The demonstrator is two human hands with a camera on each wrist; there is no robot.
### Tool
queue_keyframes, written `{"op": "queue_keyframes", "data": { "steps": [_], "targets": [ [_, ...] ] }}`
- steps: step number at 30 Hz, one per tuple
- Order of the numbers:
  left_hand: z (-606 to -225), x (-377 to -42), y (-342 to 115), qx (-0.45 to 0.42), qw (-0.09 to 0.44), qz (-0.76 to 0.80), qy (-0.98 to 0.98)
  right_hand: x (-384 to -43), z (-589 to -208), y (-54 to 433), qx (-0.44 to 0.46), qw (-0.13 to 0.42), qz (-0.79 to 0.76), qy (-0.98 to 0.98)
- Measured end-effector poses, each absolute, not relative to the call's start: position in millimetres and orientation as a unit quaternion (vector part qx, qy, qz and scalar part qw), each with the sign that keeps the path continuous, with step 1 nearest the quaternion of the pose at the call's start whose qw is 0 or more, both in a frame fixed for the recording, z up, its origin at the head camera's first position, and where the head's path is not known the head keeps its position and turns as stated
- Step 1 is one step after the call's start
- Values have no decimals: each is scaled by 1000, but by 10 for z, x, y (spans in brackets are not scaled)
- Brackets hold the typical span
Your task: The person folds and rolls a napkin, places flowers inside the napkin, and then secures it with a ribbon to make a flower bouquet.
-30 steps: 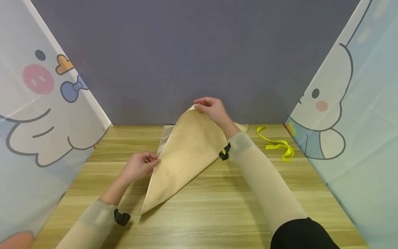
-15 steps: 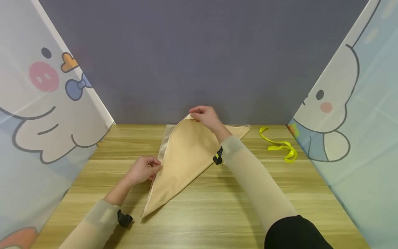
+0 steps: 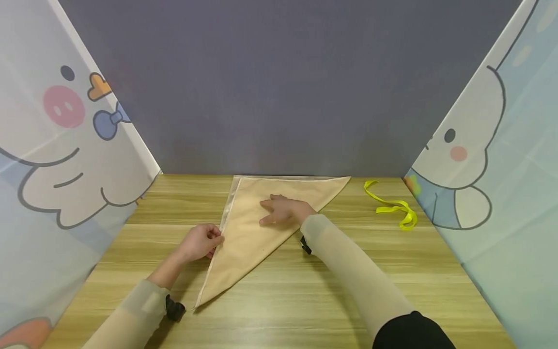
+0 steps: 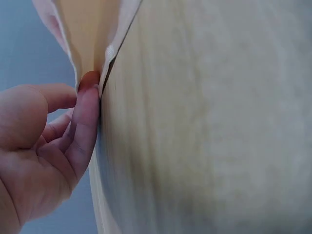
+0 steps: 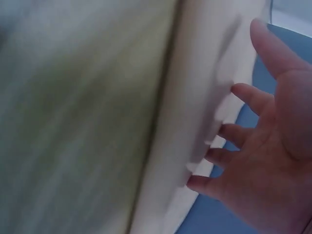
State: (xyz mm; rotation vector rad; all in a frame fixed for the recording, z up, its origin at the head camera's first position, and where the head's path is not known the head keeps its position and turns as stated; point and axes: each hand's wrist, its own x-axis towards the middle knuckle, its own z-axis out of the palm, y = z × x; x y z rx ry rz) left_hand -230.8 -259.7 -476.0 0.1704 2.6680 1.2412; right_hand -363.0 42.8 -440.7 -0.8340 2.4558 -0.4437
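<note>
A beige cloth [image 3: 248, 237], folded corner to corner into a triangle, lies on the wooden table with its long slanting edge toward the lower right. A greyish strip of the under layer [image 3: 227, 208] shows along the left and far edges. My left hand [image 3: 198, 242] pinches the left edge between thumb and fingers; in the left wrist view, the cloth [image 4: 90, 36] gapes into two layers above the fingertips [image 4: 88, 80]. Over the middle of the triangle, my right hand [image 3: 283, 211] has its fingers spread, palm down. The right wrist view shows its fingertips [image 5: 212, 155] at the cloth [image 5: 195, 73].
A loose yellow ribbon [image 3: 394, 206] lies curled on the table right of the cloth. The wooden table [image 3: 305, 305] ends at a grey back panel [image 3: 287, 87]. Panels with cartoon animals [image 3: 65, 145] stand at both sides.
The raised upper part of the cloth has come down flat. My right hand has let go of its edge and moved toward me onto the middle. My left hand stays at the left edge.
</note>
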Motion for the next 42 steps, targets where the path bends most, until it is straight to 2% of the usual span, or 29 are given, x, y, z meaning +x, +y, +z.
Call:
{"op": "queue_keyframes", "data": {
  "steps": [8, 27, 34, 42],
  "targets": [
    [-4781, -2343, -2628, 64, 104, 404, 907, -3603, -4566, 379, -305, 243, -172, 905],
    [-4789, -2358, -2651, 45, 112, 408, 905, -3700, -4552, 275, -298, 245, -168, 907],
    [-4808, -2347, -2675, 70, 98, 402, 908, -3711, -4562, 268, -296, 242, -164, 909],
    [-4804, -2337, -2703, 69, 129, 422, 895, -3704, -4573, 272, -298, 241, -163, 909]
  ]
}}
